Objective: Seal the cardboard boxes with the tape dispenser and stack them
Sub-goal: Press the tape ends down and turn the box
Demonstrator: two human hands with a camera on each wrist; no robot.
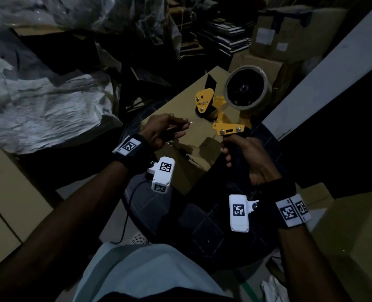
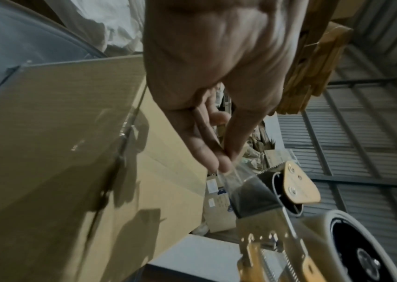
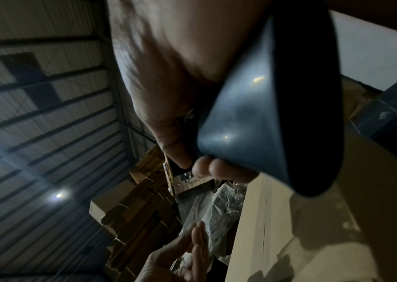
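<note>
A brown cardboard box [image 1: 187, 136] with its flaps down lies in front of me, also the box [image 2: 47, 152] in the left wrist view. My right hand [image 1: 243, 153] grips the black handle [image 3: 264, 118] of a yellow tape dispenser [image 1: 222, 114] held above the box; its tape roll [image 1: 246, 88] points away from me. My left hand [image 1: 165, 129] pinches the clear tape end [image 2: 235, 177] between thumb and fingers, just in front of the dispenser's serrated blade and yellow side plate [image 2: 298, 187]. The tape end hangs in the air above the box top.
Crumpled plastic sheeting [image 1: 39, 83] covers the left. More cardboard boxes [image 1: 278, 38] stand at the back right, others [image 1: 354, 236] at my right and a box [image 1: 6, 203] at my left. A white panel [image 1: 324, 79] runs along the right.
</note>
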